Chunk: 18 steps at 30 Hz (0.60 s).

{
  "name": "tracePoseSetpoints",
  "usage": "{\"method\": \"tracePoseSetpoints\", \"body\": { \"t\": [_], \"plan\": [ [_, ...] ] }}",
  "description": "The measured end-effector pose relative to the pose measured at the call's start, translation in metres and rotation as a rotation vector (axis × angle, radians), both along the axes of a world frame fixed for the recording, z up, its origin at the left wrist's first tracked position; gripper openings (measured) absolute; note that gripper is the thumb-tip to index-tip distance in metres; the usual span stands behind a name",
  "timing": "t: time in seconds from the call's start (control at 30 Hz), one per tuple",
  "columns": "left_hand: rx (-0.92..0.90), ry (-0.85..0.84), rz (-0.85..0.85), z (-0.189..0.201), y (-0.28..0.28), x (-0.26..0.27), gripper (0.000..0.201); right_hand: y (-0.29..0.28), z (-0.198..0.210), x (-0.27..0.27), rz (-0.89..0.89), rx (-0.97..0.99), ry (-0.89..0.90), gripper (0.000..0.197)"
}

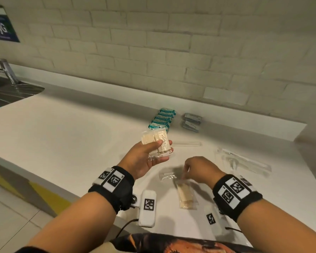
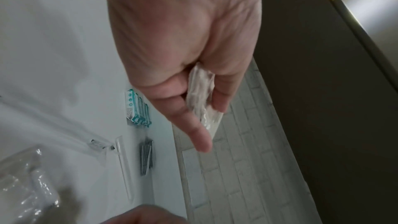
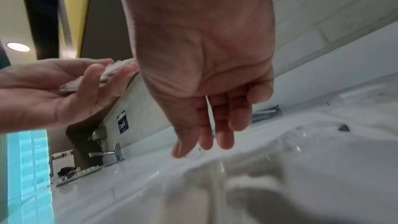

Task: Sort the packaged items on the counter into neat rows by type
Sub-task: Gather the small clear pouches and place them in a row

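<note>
right hand (image 1: 199, 168) at counter packet (image 1: 185, 194) end, grip unclear; left hand (image 1: 146, 157) clasps stick packets (image 1: 156, 143)

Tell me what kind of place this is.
Probably a kitchenette or pantry, possibly a washroom: a white counter with a steel sink and tap at its left end, against a white brick-tile wall with a small poster.
</note>
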<state>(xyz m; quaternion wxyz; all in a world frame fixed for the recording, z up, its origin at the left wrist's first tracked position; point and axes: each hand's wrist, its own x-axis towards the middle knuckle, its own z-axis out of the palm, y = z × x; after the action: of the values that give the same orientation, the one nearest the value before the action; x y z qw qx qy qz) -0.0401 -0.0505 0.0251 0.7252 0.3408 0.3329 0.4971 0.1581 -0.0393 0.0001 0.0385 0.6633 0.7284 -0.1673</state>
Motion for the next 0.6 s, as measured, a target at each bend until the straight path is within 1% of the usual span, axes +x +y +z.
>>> {"method": "tracePoseSetpoints", "body": {
  "t": [0.03,0.07,0.13,0.17,0.2,0.27,0.33,0.4,0.43,0.5,0.53,0.6],
  "plan": [
    [0.003,0.009,0.017,-0.001,0.000,0.000,0.033,0.001,0.005,0.001,-0.018,0.065,0.050,0.015],
    [0.003,0.015,0.033,-0.002,0.000,0.000,0.032,0.002,0.012,0.002,-0.058,0.125,0.155,0.015],
    [-0.006,0.023,0.060,-0.004,0.000,0.001,0.028,0.001,0.031,-0.002,-0.123,0.214,0.455,0.018],
    [-0.003,0.029,0.063,-0.004,-0.001,0.003,0.027,-0.001,0.040,-0.008,-0.124,0.238,0.591,0.018],
    [0.007,0.037,0.057,-0.003,-0.002,0.005,0.027,-0.005,0.049,-0.014,-0.106,0.235,0.699,0.017],
    [0.043,0.055,0.023,0.000,-0.004,0.010,0.034,-0.012,0.058,-0.029,-0.061,0.179,0.850,0.018],
    [0.072,0.070,0.003,0.004,-0.006,0.015,0.035,-0.015,0.056,-0.038,-0.075,0.187,0.904,0.023],
    [0.094,0.087,0.013,0.007,-0.006,0.017,0.031,-0.013,0.052,-0.038,-0.127,0.233,0.895,0.019],
    [0.107,0.109,0.022,0.007,-0.006,0.018,0.025,-0.012,0.051,-0.035,-0.153,0.237,0.906,0.018],
    [0.137,0.161,0.063,0.007,-0.005,0.017,0.011,-0.009,0.049,-0.027,-0.197,0.199,0.985,0.021],
    [0.151,0.179,0.096,0.007,-0.004,0.016,0.009,-0.008,0.050,-0.023,-0.212,0.168,1.031,0.019],
    [0.180,0.221,0.146,0.007,-0.003,0.014,0.016,-0.010,0.053,-0.018,-0.222,0.127,1.080,0.015]
  ]
}}
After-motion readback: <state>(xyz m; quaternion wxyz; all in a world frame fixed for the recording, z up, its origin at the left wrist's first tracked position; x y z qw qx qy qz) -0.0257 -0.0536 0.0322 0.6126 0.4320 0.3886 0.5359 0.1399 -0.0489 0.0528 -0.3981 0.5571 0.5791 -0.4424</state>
